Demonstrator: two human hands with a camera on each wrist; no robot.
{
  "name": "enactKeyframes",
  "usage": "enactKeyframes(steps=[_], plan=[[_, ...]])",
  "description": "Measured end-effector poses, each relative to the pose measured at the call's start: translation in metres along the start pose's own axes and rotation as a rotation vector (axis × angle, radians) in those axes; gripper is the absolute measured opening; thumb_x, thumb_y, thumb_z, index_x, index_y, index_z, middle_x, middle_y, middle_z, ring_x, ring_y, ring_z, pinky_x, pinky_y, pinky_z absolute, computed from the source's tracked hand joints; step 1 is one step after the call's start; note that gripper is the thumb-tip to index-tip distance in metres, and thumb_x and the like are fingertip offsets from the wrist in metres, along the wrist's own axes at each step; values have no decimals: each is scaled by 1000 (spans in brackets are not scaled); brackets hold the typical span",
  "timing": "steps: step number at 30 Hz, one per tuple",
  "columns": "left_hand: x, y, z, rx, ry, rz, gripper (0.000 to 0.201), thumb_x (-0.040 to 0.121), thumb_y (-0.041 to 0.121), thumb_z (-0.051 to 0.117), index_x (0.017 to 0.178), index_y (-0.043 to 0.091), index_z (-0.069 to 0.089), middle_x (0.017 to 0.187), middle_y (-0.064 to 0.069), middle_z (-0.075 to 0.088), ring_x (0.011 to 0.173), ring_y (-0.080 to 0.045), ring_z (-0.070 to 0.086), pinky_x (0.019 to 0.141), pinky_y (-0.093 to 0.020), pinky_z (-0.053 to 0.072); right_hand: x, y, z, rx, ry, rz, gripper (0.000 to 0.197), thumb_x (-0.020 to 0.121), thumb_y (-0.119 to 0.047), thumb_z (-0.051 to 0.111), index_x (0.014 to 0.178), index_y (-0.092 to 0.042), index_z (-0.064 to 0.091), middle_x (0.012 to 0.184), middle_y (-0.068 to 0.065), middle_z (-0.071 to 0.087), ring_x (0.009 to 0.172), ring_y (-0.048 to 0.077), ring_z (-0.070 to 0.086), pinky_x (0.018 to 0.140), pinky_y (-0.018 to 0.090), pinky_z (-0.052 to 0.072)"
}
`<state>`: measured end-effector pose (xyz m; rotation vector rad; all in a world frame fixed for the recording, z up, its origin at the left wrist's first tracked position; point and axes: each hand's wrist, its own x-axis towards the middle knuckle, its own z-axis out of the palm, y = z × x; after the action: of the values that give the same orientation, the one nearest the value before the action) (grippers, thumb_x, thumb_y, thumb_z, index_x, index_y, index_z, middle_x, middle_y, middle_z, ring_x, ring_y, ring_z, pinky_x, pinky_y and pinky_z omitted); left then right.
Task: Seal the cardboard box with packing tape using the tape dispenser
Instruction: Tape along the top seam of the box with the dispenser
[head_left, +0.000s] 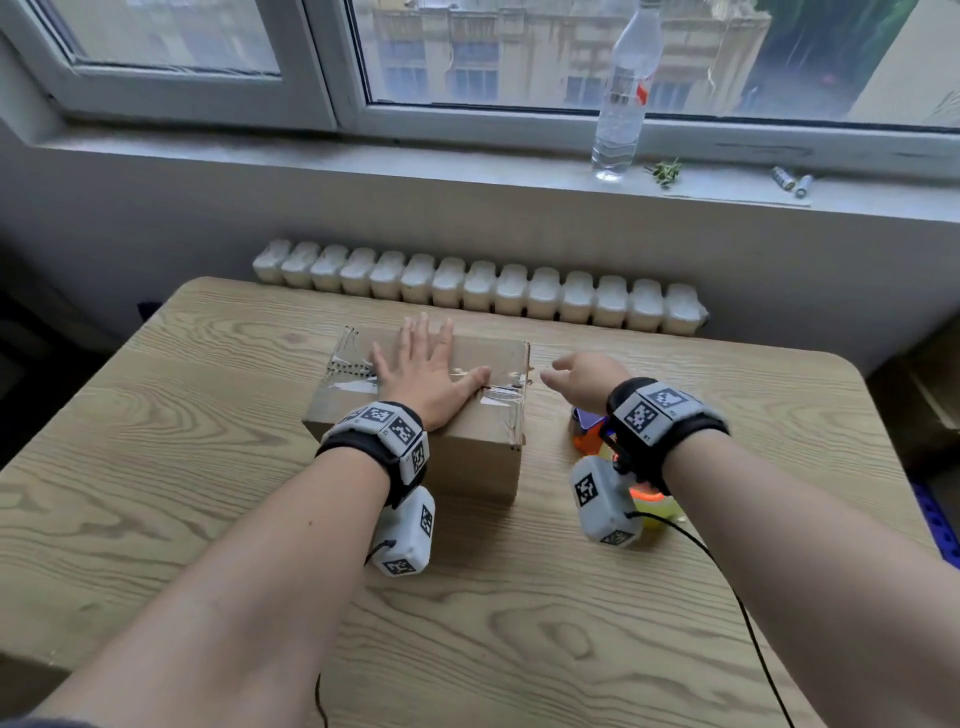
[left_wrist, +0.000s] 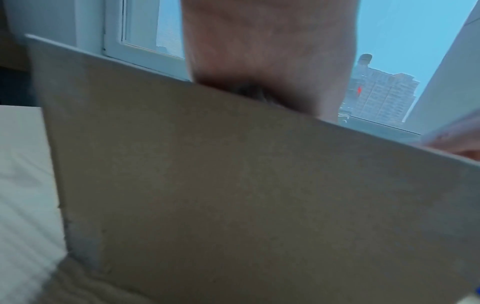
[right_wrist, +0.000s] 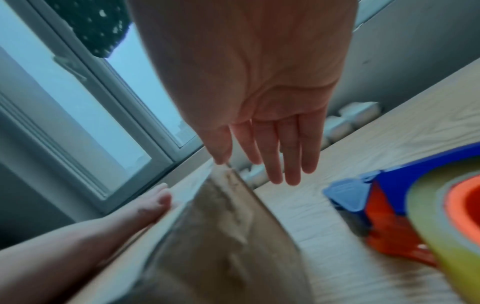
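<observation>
**Inspector:** Head view is taken first. A clear strip of packing tape (head_left: 498, 397) is seen laid along the top seam of the cardboard box (head_left: 467, 452) and carried over its right-hand edge. The left hand (head_left: 423, 374) is laid flat on the lid, fingers straight and spread, with the thumb resting on the tape. Nothing is gripped by it.

**Clerk:** And the right hand?

**Inspector:** The right hand (head_left: 584, 376) is held in the air just beside the box's right end, fingers extended and relaxed. Nothing is held. The right wrist view confirms this: the fingers (right_wrist: 291, 156) are shown straight above the taped corner.

**Clerk:** Where is the tape dispenser?

**Inspector:** The tape dispenser (right_wrist: 405, 207) is set down on the table (head_left: 208, 493), just beside the box on its right, below and behind the right wrist, and untouched. Its blue and orange frame and the roll are plainly seen.

**Clerk:** Progress?

**Inspector:** The sealing is judged largely done. The strip appears cut free. Wrinkles are noted near the right edge. What is judged left is pressing the tape down, chiefly on the right end face. Whether the far side is covered cannot be told.
</observation>
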<state>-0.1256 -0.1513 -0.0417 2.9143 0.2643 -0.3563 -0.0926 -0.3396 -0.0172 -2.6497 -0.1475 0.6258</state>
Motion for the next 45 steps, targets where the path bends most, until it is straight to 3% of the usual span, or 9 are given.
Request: enactKeyframes(steps=[4, 9, 15, 19, 25, 28, 38, 42, 45], plan=[[-5, -24, -7, -60, 20, -173, 107, 72, 87, 28, 153, 29, -10, 159, -6, -24, 147, -29, -22, 113, -61, -11, 2, -31, 16, 110, -68, 17, 52, 94, -50, 45, 107, -3, 64, 98, 12, 70, 91, 28, 69, 83, 38, 56], [-4, -50, -14, -117, 32, -241, 116, 65, 89, 40, 153, 30, -7, 160, -7, -21, 149, -34, -9, 113, -62, 12, 0, -47, 28, -35, -43, 66, 47, 89, -56, 50, 82, -9, 57, 91, 11, 69, 88, 27, 67, 83, 38, 57], [2, -76, -29, -203, 19, -179, 81, 87, 59, 52, 152, 29, 14, 158, -11, 12, 133, -38, 41, 103, -44, 40, 3, -57, 28, -28, 64, 161, 37, 99, -30, 38, 77, -6, 56, 101, 19, 70, 94, 33, 68, 80, 35, 53], [4, -90, -36, -222, -10, -128, 61, 96, 43, 47, 149, 30, 21, 146, -16, 34, 122, -37, 51, 95, -42, 45, 4, -61, 31, -70, 106, 232, 36, 99, -28, 38, 88, -3, 61, 97, 15, 69, 93, 32, 67, 76, 35, 51], [5, -100, -36, -245, -125, -111, 92, 77, 65, 59, 149, 33, 13, 148, -15, 29, 127, -35, 47, 103, -43, 43, -1, -76, 42, -118, 88, 300, 58, 74, -75, 51, 66, -18, 47, 72, 4, 60, 80, 26, 65, 71, 33, 53], [9, -108, -34, -285, -169, -76, 106, 66, 69, 67, 149, 35, 11, 148, -13, 31, 130, -33, 45, 108, -44, 40, 1, -76, 43, -118, 108, 296, 50, 80, -65, 55, 77, -15, 57, 85, 8, 66, 86, 28, 65, 67, 31, 48], [21, -125, -46, -180, -102, 40, 63, 91, 40, 56, 145, 20, 29, 133, -12, 57, 119, -33, 57, 97, -40, 45, -22, -83, 29, -124, 152, 385, 34, 92, -6, 49, 123, -12, 61, 120, 12, 65, 109, 29, 61, 83, 32, 49], [23, -134, -51, -137, -80, 41, 62, 90, 43, 57, 140, 14, 36, 130, -12, 59, 117, -32, 57, 95, -41, 47, -29, -79, 29, -107, 155, 468, 26, 88, -13, 51, 106, -4, 67, 104, 13, 72, 98, 29, 67, 89, 33, 53], [23, -139, -53, -139, -77, 47, 62, 86, 46, 62, 133, 10, 42, 127, -12, 60, 115, -32, 58, 90, -40, 48, -34, -86, 34, 182, 45, 515, 29, 95, -16, 44, 103, 7, 60, 83, 20, 73, 76, 33, 71, 75, 40, 59]])
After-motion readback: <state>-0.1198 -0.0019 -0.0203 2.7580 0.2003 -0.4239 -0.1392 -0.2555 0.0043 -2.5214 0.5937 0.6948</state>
